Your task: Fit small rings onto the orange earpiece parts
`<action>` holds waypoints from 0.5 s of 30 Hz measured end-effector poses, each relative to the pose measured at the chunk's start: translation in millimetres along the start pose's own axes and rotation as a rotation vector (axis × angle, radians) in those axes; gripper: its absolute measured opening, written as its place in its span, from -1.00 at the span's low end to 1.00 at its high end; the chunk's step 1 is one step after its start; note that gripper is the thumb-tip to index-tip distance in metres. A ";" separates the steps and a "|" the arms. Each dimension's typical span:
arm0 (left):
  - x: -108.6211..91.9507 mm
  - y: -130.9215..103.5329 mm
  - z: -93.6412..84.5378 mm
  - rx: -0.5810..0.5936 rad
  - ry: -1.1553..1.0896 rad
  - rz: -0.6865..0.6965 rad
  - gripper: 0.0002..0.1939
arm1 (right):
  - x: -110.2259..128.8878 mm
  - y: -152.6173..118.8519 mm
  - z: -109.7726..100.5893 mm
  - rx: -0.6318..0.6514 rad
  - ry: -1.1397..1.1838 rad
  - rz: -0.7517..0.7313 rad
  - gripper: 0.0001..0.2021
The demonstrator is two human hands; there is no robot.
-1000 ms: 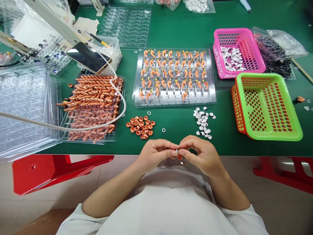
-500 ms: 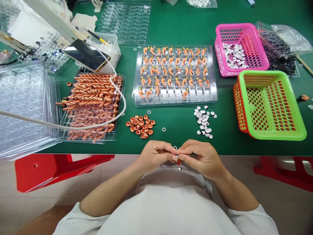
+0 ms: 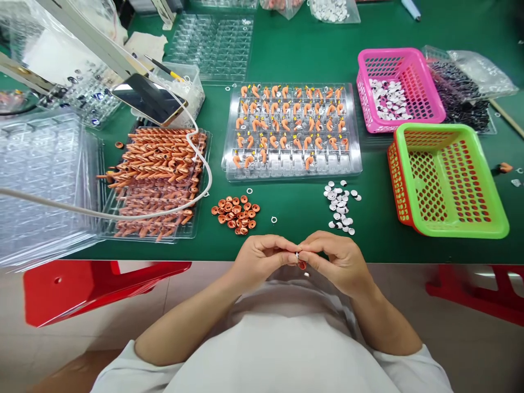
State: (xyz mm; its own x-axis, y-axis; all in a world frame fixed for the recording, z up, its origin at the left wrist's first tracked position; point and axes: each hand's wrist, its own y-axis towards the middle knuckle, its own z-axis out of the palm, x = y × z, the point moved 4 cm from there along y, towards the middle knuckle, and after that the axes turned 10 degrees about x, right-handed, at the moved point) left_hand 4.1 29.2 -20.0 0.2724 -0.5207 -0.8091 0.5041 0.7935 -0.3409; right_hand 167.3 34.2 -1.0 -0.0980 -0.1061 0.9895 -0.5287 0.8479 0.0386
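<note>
Left hand (image 3: 260,261) and right hand (image 3: 341,261) pinch an orange part (image 3: 302,266) at the table's (image 3: 295,49) near edge. Beyond, a clear tray (image 3: 339,162) holds curved pieces (image 3: 296,108); left, a tray (image 3: 196,222) of coppery tubes (image 3: 161,155); right, a pink basket (image 3: 362,109) of white discs (image 3: 391,99).

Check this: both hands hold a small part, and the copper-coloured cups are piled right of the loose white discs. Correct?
The side is wrong: the head view shows the copper-coloured cups left of the loose white discs. The left hand and right hand do hold a small part.
</note>
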 end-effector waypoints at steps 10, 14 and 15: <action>-11.4 -1.8 6.8 -0.063 0.019 0.118 -0.91 | -1.1 -8.3 5.5 -0.115 -0.025 -0.022 -0.77; -11.6 -2.7 7.8 -0.078 0.009 0.151 -0.91 | -5.0 -10.4 10.7 -0.135 -0.011 0.005 -0.63; -11.2 -2.7 8.2 -0.080 -0.001 0.155 -0.91 | -5.4 -10.4 11.9 -0.150 -0.020 0.012 -0.65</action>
State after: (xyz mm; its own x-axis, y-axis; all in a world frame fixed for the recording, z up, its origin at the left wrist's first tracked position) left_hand 6.5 30.4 -6.1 0.3428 -0.3902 -0.8545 0.3892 0.8869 -0.2489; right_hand 163.3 19.8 -8.4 -0.1212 -0.1047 0.9871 -0.3957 0.9171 0.0487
